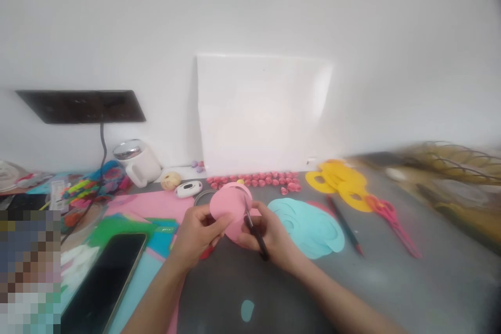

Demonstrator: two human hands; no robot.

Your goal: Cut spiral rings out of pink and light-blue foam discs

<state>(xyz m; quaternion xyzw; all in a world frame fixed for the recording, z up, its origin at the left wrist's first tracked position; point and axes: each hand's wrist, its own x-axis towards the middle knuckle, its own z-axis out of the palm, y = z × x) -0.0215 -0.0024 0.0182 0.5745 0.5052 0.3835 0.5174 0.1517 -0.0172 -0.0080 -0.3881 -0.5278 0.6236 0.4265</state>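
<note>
My left hand (201,232) pinches a round piece of pink paper (225,203) between thumb and fingers, a little above the grey table. Black-handled scissors (257,236) are in my right hand (272,235), its fingers closed around the handles. The scissor blades point away from me and lie against the right part of the pink paper, where a curved slit shows near its top. Just right of my right hand is a pile of turquoise paper pieces (309,227) cut in curves. Behind the paper runs a row of small red-pink rolled paper flowers (262,180).
A dark phone (107,276) lies on coloured sheets at the left. A white mug (143,164) stands near the wall. Yellow paper rings (340,180), a pencil (346,227) and pink scissors (397,227) lie to the right. A white board (262,115) leans on the wall.
</note>
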